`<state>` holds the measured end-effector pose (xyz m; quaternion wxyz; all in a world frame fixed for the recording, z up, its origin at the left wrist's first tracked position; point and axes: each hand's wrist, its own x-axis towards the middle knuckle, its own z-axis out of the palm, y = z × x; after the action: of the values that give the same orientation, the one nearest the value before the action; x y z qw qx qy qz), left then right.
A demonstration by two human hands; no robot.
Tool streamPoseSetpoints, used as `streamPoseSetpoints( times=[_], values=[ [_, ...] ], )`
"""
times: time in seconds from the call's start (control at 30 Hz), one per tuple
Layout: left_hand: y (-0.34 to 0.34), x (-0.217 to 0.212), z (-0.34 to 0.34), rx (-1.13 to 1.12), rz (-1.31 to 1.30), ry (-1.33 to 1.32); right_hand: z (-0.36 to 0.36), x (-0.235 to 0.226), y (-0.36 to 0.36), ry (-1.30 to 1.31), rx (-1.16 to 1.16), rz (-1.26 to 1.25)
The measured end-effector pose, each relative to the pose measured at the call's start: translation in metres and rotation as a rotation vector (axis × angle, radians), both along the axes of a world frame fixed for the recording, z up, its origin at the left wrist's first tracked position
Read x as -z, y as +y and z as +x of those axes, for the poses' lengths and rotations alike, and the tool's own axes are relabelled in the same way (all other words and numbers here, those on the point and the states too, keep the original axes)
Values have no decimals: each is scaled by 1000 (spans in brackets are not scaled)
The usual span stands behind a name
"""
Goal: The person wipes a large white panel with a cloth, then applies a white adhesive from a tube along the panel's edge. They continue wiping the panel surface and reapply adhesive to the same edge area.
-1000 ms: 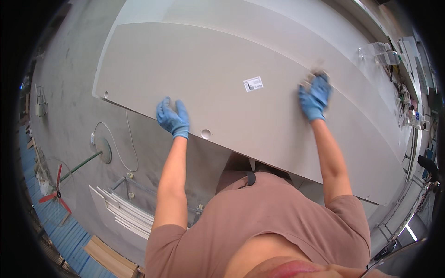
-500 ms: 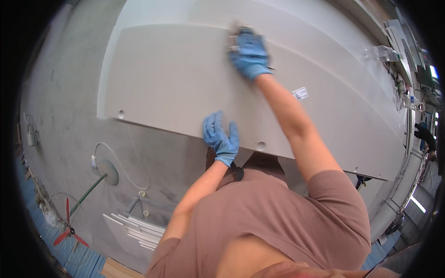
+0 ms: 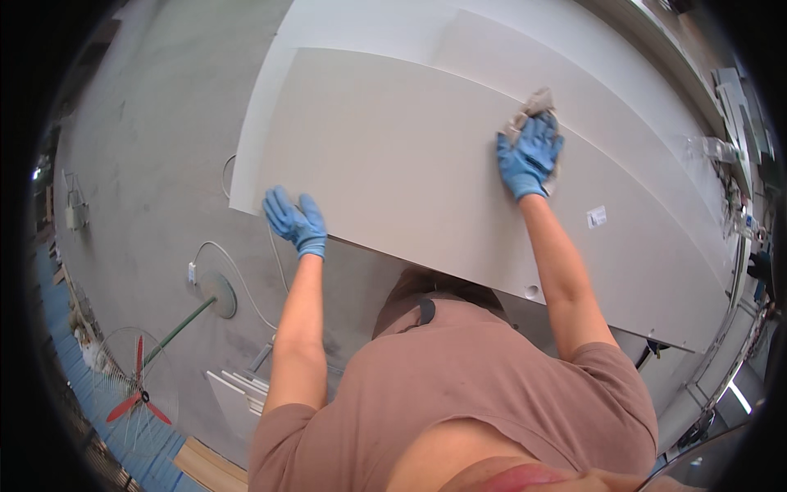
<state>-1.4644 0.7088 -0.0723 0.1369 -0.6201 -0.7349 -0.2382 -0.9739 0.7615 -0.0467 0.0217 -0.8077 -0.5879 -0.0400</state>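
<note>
Filling lower centre: mauve shirt [image 3: 459, 369], cut off by bottom edge. Gray panel [image 3: 393, 156] spans centre to right of frame, its near edge partly hidden by shirt and right forearm; round recess [image 3: 531, 291] in it, lower right of centre. Left hand [image 3: 295, 221], blue glove, left of centre, open, fingers extended on panel's near edge. Right hand [image 3: 531, 156], blue glove, upper right of centre, palm down over beige cloth [image 3: 539, 102] on panel; finger grip hidden, can't tell. White label [image 3: 596, 216] right of centre, print too small to read. Clear bottle [image 3: 715, 149], far right, hard to make out.
</note>
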Motion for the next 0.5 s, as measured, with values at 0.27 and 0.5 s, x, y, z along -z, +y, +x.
streamPoseSetpoints(
  times=[0.27,0.5],
  values=[
    [15,1,-20,28,71,-155,-226,-25,160,146,-425,141],
    [8,-19,-20,54,-78,-291,-340,-3,233,51,-520,217]
  ],
)
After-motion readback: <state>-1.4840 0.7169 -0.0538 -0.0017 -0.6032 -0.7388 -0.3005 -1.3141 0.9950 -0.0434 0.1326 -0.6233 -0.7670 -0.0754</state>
